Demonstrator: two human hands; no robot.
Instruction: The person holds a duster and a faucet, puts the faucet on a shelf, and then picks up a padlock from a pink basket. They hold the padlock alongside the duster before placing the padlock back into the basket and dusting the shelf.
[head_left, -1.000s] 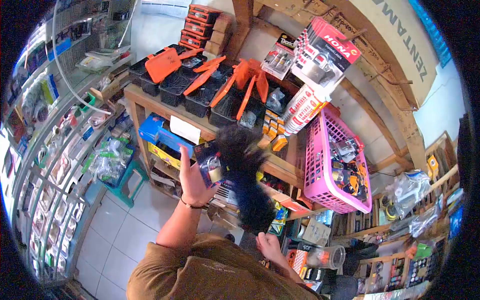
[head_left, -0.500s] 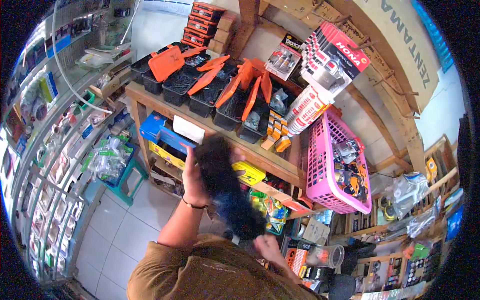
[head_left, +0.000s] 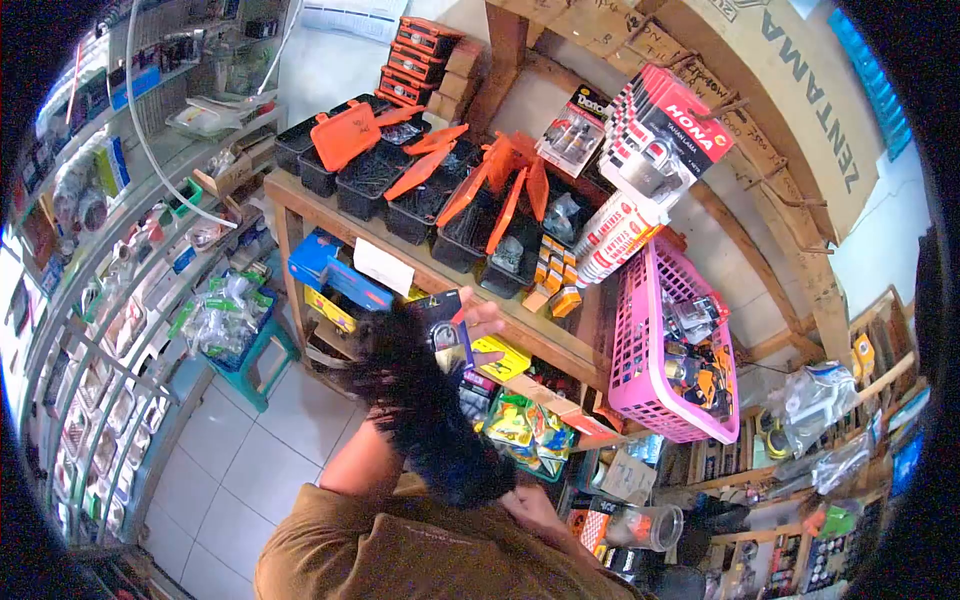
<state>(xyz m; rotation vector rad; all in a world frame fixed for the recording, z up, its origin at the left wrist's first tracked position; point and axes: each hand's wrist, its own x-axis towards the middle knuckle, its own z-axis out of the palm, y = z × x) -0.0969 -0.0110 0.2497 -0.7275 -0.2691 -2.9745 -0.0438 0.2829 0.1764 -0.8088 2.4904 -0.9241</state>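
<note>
Two hands: a padlock pack (head_left: 447, 335) is pinched by the left (head_left: 478, 322), a black duster (head_left: 425, 405) gripped by the right (head_left: 530, 505); shelf (head_left: 420, 262) boxes could be knocked

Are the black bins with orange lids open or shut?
Open: the black bins' hinged orange lids stand tilted up, so the insides show.

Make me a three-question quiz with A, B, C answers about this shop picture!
1. Where is the pink plastic basket?
A. right of the wooden shelf
B. on the floor tiles
C. on the green stool

2. What colour are the lids of the black plastic bins?
A. blue
B. orange
C. white

3. What is the left hand doing?
A. hanging empty
B. holding up a padlock in a dark card pack
C. resting inside a bin

Answers: 1 A, it hangs at the shelf's right end. 2 B, every raised lid is orange. 3 B, fingers grip the pack's edge.
</note>
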